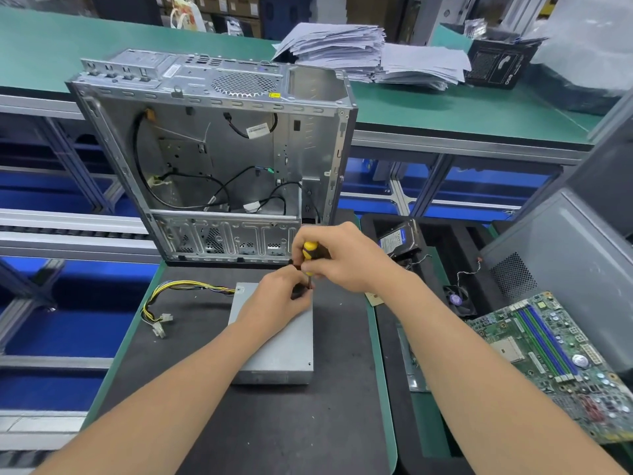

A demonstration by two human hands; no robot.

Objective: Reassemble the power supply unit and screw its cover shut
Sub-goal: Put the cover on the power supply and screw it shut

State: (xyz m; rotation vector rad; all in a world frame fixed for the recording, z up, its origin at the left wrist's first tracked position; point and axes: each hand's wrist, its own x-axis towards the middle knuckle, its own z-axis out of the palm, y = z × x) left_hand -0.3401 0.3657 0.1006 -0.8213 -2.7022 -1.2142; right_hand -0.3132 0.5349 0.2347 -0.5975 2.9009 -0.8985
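Gripped the handle of a yellow-and-black screwdriver (310, 251) in the right hand (342, 260), fingers curled round it, shaft upright and tip down. Pinched the lower shaft with the left hand (279, 301), just beneath the right, over the far right corner of the power supply unit (274, 377). Could not make out the tip or any screw under the fingers. Found the power supply unit lying flat on the dark mat of the tabletop (274, 426), grey cover (287, 344) on top, with its yellow-and-black cable bundle (161, 301) trailing off to the left across the mat. Saw behind it an open computer case (212, 156) standing on edge, loose black cables inside. Noted to the right a hard drive (399, 240) and a small fan (458, 299) in a black tray (445, 245), and nearer, a green motherboard (561, 358).
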